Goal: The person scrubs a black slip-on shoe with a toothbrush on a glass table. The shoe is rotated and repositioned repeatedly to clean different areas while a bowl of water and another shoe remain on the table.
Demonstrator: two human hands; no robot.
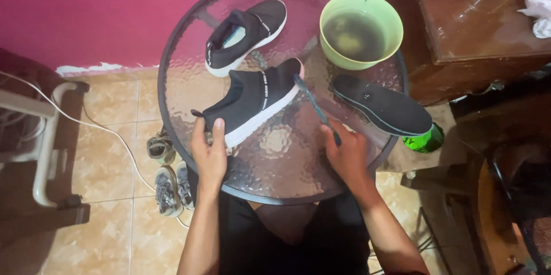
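Observation:
On the round glass table lies a black slip-on shoe with a white sole. My left hand grips its heel end. My right hand holds a toothbrush whose head touches the shoe's toe. A second matching black shoe rests farther back on the table. A black insole lies to the right of the toothbrush. A green bowl of murky water stands at the back right of the table.
A dark wooden cabinet with crumpled white paper stands to the right. A green bottle sits under the table edge. Small grey shoes lie on the tiled floor at left, near a white cable and frame.

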